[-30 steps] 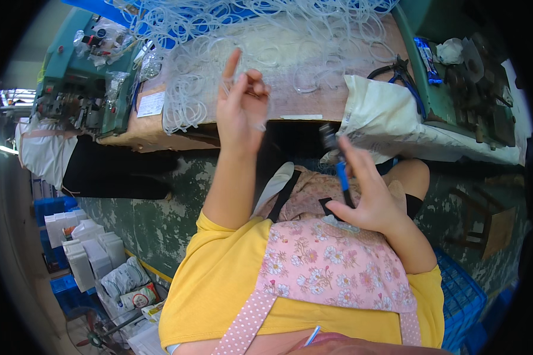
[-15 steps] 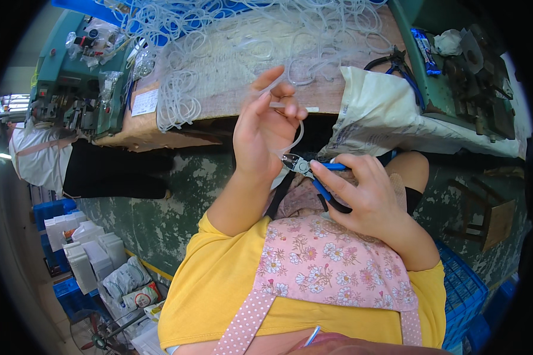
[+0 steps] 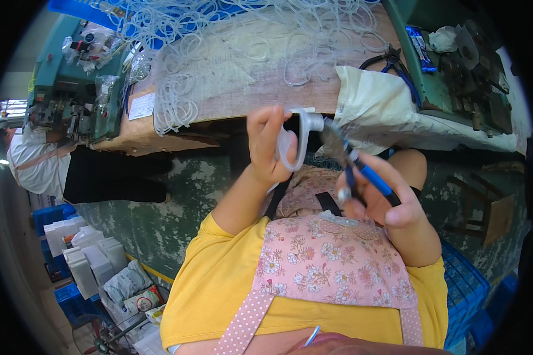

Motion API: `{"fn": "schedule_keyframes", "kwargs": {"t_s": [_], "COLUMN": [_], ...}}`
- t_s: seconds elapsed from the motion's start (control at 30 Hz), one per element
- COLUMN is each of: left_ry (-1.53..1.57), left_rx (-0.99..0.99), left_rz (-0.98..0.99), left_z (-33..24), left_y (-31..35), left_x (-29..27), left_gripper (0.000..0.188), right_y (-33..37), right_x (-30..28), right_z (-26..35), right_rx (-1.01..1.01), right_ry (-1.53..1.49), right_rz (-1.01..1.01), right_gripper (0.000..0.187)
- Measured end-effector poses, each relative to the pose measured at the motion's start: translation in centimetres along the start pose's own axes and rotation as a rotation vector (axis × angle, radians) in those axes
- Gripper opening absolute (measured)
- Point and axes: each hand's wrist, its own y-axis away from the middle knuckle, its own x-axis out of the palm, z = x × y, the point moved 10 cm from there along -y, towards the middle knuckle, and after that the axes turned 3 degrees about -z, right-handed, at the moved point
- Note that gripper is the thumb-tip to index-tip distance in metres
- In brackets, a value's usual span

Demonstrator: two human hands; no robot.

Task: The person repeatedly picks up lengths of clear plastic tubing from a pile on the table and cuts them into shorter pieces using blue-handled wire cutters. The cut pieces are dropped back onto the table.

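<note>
My left hand (image 3: 266, 144) is raised in front of the table edge, its fingers closed on a translucent plastic tube (image 3: 304, 142) bent into a loop. My right hand (image 3: 394, 195) is wrapped round a pair of blue-and-black-handled pliers (image 3: 373, 177). The pliers' jaws point up and left and are smeared by motion. They are at or very near the thicker, pale end of the tube; whether they grip it I cannot tell.
Tangled clear tubing (image 3: 177, 94) covers much of the worktable (image 3: 231, 77). Another pair of pliers (image 3: 391, 59) lies by a white sack (image 3: 367, 100). Green machines (image 3: 109, 118) flank the table. A person (image 3: 41, 157) stands at left; a blue crate (image 3: 462, 284) and wooden stool (image 3: 494, 219) are at right.
The pliers have moved up from beside my left wrist to the tube's end, and their handles have turned. My left hand has lowered, and the tube now forms a loop beside its fingers.
</note>
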Motion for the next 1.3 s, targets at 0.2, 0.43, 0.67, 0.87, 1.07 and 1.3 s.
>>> {"fn": "schedule_keyframes", "kwargs": {"t_s": [0.2, 0.43, 0.67, 0.87, 1.07, 1.3], "left_ry": [1.317, 1.35, 1.312, 1.269, 1.247, 1.519], "left_rx": [-0.795, -0.813, -0.762, -0.736, -0.756, -1.14], "left_rz": [-0.504, -0.553, -0.535, -0.525, -0.509, -0.277], "left_z": [4.7, 3.7, 3.1, 2.6, 2.4, 2.8], "left_y": [0.7, -0.4, -1.1, -1.2, -1.3, -0.5], "left_x": [0.7, 0.0, -0.2, -0.5, -0.5, 3.2], "left_gripper": [0.085, 0.086, 0.087, 0.087, 0.087, 0.084], "right_y": [0.0, -0.3, -0.2, -0.2, -0.4, 0.0], "right_x": [1.1, 3.1, 3.2, 3.1, 2.7, 2.3], "right_z": [3.4, 1.5, 1.3, 1.1, 0.8, 0.9], "right_rx": [-0.458, -0.512, -0.504, -0.479, -0.466, -0.555], "right_ry": [1.502, 1.83, 1.868, 1.806, 1.804, 1.998], "right_rz": [-0.278, -0.182, -0.165, -0.126, -0.127, -0.073], "right_gripper": [0.078, 0.071, 0.074, 0.077, 0.077, 0.074]}}
